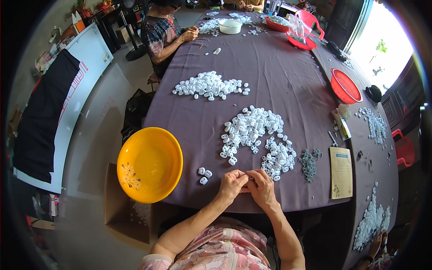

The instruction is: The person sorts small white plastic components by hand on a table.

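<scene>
Brown-grey cloth covers the tabletop (193, 121), and at its near edge the left hand (231, 184) and right hand (262, 186) meet. Their fingers are bent and drawn together tip to tip; I cannot tell whether they pinch something, since the knuckles hide the gap. Just beyond the right hand lies one heap of small white pieces (278, 159), rounded, glossy and marked with dark spots. Three loose white pieces (208, 173) sit left of the left hand. A larger curved heap (252, 126) adjoins the first on its far side; a third, broad heap (204, 85) lies farther left. Pieces overlap too much in all three to count singly. To the right are one tangle of thin grey bits (308, 166) and one flat tan packet (341, 180). Left, one smooth yellow basin (153, 157) with a flower print partly covers a cardboard box (130, 234). Far off stand one white bowl (230, 27) and three red containers (348, 85). A co-worker (164, 31) at the far left is cut off at the head.
</scene>
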Motion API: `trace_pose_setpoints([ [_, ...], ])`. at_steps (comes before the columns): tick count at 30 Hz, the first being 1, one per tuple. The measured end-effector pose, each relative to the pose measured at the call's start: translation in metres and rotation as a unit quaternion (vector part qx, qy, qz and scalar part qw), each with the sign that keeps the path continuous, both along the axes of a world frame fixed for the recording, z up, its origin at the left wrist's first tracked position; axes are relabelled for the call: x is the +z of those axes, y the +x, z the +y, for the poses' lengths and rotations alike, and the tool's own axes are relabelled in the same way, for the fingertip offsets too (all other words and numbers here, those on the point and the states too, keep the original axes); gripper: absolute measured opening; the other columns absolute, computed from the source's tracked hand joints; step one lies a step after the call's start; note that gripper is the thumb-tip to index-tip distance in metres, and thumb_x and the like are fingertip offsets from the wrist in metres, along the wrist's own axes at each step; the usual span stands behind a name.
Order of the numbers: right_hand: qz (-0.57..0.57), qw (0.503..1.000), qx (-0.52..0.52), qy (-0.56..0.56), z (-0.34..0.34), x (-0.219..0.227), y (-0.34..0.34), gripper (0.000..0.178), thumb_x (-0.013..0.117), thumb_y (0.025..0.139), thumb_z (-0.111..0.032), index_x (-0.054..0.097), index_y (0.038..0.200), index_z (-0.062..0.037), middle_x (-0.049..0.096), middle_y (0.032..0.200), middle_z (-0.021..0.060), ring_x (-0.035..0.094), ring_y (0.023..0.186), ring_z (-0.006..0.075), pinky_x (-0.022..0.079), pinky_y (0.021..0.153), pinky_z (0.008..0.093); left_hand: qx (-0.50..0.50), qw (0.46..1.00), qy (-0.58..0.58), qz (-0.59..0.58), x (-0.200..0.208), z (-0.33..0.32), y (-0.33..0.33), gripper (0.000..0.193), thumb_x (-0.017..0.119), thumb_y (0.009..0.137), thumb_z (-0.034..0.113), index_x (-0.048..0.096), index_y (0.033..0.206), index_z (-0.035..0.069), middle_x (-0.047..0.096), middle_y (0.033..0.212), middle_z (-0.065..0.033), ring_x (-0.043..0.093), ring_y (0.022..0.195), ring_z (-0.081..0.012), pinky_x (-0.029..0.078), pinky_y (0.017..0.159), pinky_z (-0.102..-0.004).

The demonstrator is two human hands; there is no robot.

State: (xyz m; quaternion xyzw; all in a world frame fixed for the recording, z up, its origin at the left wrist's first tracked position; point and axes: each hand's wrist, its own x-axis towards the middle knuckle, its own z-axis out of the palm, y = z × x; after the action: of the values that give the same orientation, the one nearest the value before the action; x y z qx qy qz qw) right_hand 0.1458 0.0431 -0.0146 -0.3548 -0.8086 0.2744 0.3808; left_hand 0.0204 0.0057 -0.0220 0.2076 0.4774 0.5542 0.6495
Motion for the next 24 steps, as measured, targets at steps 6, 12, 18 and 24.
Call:
trace_pose_setpoints([
  [6, 0.007, 1.0, -0.016, -0.017, -0.0028, 0.0023, -0.0014, 0.024, 0.061, 0.069, -0.001, 0.059, 0.094, -0.0026, 0.057, 0.085, 0.0108, 0.059, 0.07, 0.0249, 0.048, 0.059, 0.0303, 0.01, 1.0, -0.007, -0.012, 0.0005, -0.0003, 0.0008, 0.014, 0.056, 0.083, 0.012, 0.055, 0.082, -0.002, 0.059, 0.075, -0.0062, 0.059, 0.066, -0.011, 0.055, 0.06, -0.0269],
  [12, -0.006, 0.999, -0.013, -0.028, -0.001, 0.0025, 0.0011, 0.024, 0.061, 0.068, -0.002, 0.06, 0.092, -0.0029, 0.058, 0.086, 0.0104, 0.059, 0.069, 0.0243, 0.048, 0.058, 0.0303, 0.0, 1.0, -0.005, 0.027, -0.0021, 0.0003, -0.0001, 0.013, 0.056, 0.083, 0.011, 0.055, 0.082, -0.002, 0.059, 0.075, -0.0067, 0.059, 0.065, -0.0114, 0.056, 0.059, -0.027],
  [18, -0.003, 1.0, 0.003, 0.007, -0.0009, 0.0009, 0.001, 0.022, 0.061, 0.068, -0.001, 0.06, 0.09, -0.0029, 0.058, 0.083, 0.0105, 0.059, 0.069, 0.0261, 0.048, 0.059, 0.0317, 0.001, 1.0, -0.003, 0.012, -0.0051, 0.0002, -0.0013, 0.009, 0.054, 0.082, 0.007, 0.055, 0.079, -0.002, 0.058, 0.074, -0.0066, 0.059, 0.065, -0.0123, 0.056, 0.059, -0.0288],
  [24, 0.002, 1.0, 0.013, 0.014, -0.0011, 0.0017, 0.0016, 0.022, 0.06, 0.068, -0.001, 0.06, 0.09, -0.0023, 0.058, 0.083, 0.0112, 0.059, 0.07, 0.0267, 0.048, 0.06, 0.032, 0.001, 1.0, -0.005, -0.006, -0.0024, 0.0018, -0.0033, 0.007, 0.055, 0.078, 0.005, 0.056, 0.075, -0.001, 0.057, 0.069, -0.0043, 0.056, 0.059, -0.0096, 0.056, 0.054, -0.0294],
])
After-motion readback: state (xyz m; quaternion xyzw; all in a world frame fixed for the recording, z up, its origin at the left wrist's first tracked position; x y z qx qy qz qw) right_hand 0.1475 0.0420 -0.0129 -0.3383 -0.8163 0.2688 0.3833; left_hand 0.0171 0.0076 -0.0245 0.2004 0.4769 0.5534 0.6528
